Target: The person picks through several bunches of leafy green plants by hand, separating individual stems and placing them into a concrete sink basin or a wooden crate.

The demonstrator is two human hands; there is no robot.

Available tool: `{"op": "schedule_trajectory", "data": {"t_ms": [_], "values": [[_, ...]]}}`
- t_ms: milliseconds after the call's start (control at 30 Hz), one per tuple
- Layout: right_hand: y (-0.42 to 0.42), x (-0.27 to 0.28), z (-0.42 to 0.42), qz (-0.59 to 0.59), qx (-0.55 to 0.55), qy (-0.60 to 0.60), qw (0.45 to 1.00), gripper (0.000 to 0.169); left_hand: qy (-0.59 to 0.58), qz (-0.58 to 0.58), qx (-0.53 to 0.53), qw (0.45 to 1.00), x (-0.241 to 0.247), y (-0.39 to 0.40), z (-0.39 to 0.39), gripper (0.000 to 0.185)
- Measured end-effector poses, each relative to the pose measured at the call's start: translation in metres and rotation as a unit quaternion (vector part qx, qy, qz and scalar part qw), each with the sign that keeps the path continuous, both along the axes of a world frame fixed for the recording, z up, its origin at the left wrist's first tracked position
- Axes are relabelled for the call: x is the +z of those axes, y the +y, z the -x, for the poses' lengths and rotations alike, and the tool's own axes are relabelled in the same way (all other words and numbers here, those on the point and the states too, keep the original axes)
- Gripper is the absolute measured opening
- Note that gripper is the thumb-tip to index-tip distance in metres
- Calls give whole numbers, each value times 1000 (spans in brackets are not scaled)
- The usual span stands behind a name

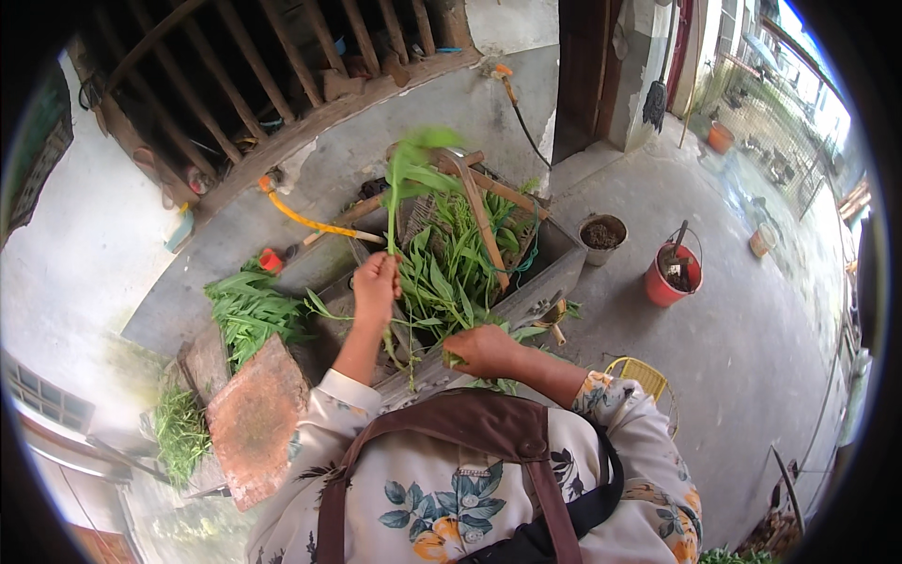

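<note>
Raised over a concrete trough (539, 278), my left hand (377, 283) is closed round the stems of a leafy green plant (405, 173), its top blurred. My right hand (483, 351) is curled shut at the trough's near edge, with a bit of green stalk or leaf showing at its fingers. Between and beyond the hands, a basket with a bent wooden handle (479, 211) stands in the trough, heaped with cut leafy greens (451, 282). A bundle of long-leaved greens (257, 310) lies to the left, beside a reddish slab (257, 423).
A yellow hose (303, 217) runs from a wall tap to the trough. On the floor at right stand a dark bucket (602, 240), a red bucket (659, 289) with a tool in it, and a yellow basket (641, 377). More greens (180, 433) lie at lower left. A wooden-barred window is above.
</note>
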State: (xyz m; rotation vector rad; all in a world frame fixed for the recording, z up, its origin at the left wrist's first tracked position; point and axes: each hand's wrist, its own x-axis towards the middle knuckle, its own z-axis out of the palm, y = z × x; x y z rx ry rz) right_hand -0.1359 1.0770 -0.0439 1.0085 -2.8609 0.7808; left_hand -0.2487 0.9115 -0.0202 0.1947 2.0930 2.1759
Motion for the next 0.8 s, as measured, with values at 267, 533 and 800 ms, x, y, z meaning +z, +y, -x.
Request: {"op": "schedule_trajectory", "data": {"t_ms": [267, 533, 800], "values": [[60, 62, 66, 286, -154, 314, 892, 21, -129, -147, -278, 941, 17, 8, -27, 20], [38, 28, 57, 298, -223, 158, 915, 23, -63, -93, -196, 974, 18, 35, -24, 15], [28, 5, 61, 233, -226, 132, 936, 20, -128, -95, -129, 979, 2, 58, -10, 6]]}}
